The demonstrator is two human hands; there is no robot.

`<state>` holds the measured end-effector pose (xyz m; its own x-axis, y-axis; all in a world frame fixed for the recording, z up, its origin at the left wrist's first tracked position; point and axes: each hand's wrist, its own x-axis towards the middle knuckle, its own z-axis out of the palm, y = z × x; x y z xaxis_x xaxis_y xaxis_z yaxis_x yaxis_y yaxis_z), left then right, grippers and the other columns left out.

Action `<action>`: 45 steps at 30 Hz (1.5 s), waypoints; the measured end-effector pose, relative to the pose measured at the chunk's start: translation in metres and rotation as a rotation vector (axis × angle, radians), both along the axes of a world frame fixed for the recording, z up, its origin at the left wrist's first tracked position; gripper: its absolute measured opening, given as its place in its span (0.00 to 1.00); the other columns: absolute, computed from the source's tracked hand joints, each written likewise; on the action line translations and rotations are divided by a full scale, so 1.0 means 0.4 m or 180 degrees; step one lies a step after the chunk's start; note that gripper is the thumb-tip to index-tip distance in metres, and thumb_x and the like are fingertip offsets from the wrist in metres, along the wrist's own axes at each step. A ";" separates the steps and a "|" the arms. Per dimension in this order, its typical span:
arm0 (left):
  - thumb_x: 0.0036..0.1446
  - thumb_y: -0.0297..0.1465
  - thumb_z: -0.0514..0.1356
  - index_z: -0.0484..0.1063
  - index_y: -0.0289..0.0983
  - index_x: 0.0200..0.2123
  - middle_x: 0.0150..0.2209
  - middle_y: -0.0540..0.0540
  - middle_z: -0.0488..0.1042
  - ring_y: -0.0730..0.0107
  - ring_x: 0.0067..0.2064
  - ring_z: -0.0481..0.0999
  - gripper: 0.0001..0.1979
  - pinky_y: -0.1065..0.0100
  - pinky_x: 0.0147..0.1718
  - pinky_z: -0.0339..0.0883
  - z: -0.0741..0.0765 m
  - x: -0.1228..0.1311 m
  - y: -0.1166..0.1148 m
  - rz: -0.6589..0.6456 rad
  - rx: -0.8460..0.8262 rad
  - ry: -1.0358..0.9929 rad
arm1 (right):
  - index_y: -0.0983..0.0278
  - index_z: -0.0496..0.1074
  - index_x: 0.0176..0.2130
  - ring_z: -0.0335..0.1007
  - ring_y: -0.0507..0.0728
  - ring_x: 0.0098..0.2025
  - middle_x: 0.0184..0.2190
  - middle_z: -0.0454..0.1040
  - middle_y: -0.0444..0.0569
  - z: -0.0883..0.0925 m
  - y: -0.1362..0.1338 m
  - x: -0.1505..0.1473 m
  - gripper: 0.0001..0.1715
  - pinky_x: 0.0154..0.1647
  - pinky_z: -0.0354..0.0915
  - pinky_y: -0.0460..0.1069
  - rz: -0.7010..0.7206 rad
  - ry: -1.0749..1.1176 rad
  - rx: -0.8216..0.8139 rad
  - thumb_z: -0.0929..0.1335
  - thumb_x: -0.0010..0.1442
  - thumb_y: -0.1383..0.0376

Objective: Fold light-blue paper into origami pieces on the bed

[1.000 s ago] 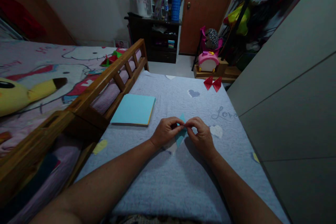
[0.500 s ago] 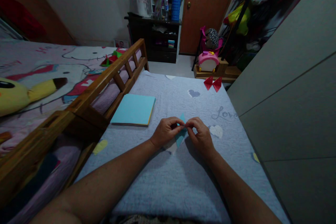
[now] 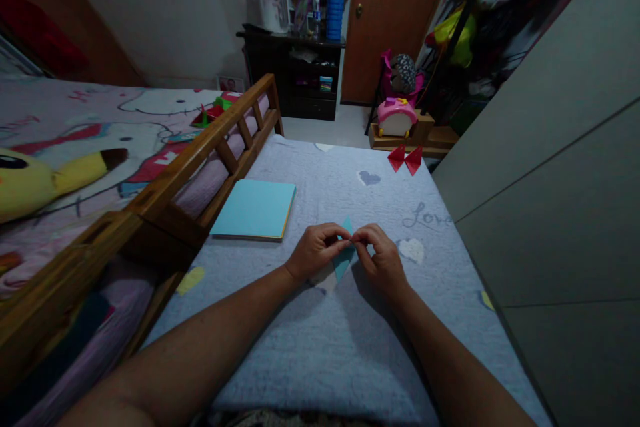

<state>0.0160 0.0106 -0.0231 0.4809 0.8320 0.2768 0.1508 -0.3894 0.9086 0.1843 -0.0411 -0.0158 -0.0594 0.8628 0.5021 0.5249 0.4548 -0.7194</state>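
A folded piece of light-blue paper [image 3: 343, 264] is held over the bed cover, its pointed ends showing above and below my fingers. My left hand [image 3: 319, 251] pinches it from the left, thumb and forefinger together. From the other side, my right hand [image 3: 381, 257] grips the same paper, with its fingertips meeting those of the left. The middle of the paper is hidden behind the fingers. Left of my hands lies a stack of square paper [image 3: 255, 209] with a light-blue sheet on top. Two red folded paper pieces [image 3: 405, 159] rest near the far right corner of the bed.
The light-blue patterned bed cover [image 3: 370, 353] lies under my hands. A wooden bed rail [image 3: 200, 153] runs along the left, with a yellow plush toy [image 3: 40, 180] beyond it. A pale cabinet [image 3: 560, 200] borders the right side. A pink toy case [image 3: 397, 117] stands past the far edge.
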 end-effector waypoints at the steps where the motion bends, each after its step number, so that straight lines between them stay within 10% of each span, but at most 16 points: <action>1: 0.57 0.32 0.62 0.79 0.33 0.34 0.29 0.47 0.77 0.74 0.27 0.68 0.08 0.73 0.28 0.61 -0.001 0.000 0.000 0.0004 -0.0005 0.0010 | 0.61 0.70 0.35 0.69 0.56 0.37 0.33 0.71 0.47 0.000 0.000 0.000 0.08 0.40 0.64 0.50 -0.0008 -0.0005 0.0010 0.64 0.62 0.73; 45: 0.58 0.31 0.63 0.78 0.34 0.33 0.30 0.46 0.77 0.74 0.28 0.70 0.06 0.73 0.29 0.62 0.002 0.001 -0.007 0.0011 0.0172 -0.0006 | 0.61 0.66 0.34 0.65 0.53 0.31 0.29 0.67 0.43 0.008 0.002 -0.016 0.07 0.32 0.63 0.47 -0.0139 0.1551 -0.1193 0.69 0.55 0.63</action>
